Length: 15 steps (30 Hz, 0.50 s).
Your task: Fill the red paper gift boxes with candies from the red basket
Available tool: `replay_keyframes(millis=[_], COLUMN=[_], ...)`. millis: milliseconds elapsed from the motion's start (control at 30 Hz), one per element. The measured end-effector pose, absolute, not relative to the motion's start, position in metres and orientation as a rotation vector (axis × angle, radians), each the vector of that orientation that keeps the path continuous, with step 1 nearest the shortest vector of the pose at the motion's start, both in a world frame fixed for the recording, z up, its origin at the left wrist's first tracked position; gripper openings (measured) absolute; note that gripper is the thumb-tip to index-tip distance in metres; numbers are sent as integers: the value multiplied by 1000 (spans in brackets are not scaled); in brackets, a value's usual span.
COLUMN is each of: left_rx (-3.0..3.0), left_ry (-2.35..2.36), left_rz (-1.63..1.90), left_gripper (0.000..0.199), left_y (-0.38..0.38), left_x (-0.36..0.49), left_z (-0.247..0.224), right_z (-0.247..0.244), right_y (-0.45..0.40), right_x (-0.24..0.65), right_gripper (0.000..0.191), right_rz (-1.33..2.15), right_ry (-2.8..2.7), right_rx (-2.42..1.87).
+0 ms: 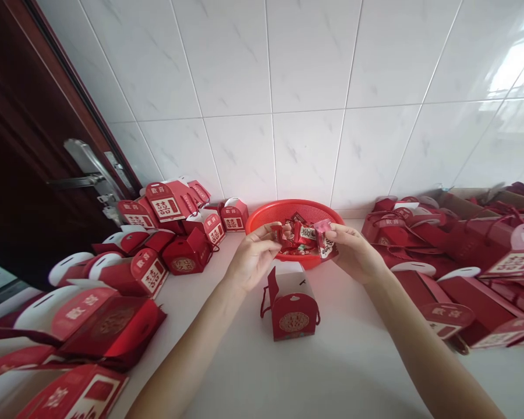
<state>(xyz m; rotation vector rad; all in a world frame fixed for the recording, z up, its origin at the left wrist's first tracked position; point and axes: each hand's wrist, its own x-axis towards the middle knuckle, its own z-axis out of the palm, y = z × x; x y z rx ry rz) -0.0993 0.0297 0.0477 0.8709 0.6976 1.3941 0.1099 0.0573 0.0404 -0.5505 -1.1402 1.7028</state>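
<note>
A red plastic basket (256, 220) with wrapped candies (304, 234) inside stands against the wall. Over its front left part is my left hand (254, 254), thumb and fingers pinched on a small red-wrapped candy (285, 235). My right hand (356, 249), at the basket's right side, grips a pink and white wrapped candy (325, 244). Below and between both hands, a small red gift box (294, 317) with a gold round emblem stands upright on the white surface, its top open and cord handles hanging at its sides.
Many red gift boxes (187, 252) are piled on the left. More red boxes (471, 294) lie stacked on the right. Behind is a white tiled wall (308, 145); a dark door (30, 128) with a metal handle is at the upper left.
</note>
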Motion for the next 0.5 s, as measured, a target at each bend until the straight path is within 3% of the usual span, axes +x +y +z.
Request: replay_keyframes(millis=[200, 500], left_rx=[1050, 1131], left_ry=[726, 845], left_rz=[1223, 1265], left_gripper=[29, 28], left_y=[28, 28], left_x=[-101, -98], left_z=[45, 44], right_z=[43, 33], right_y=[56, 58], right_x=[111, 106], right_gripper=[21, 16], right_rz=[1702, 1660], right_ry=[-1153, -1180], right_rx=[-552, -428])
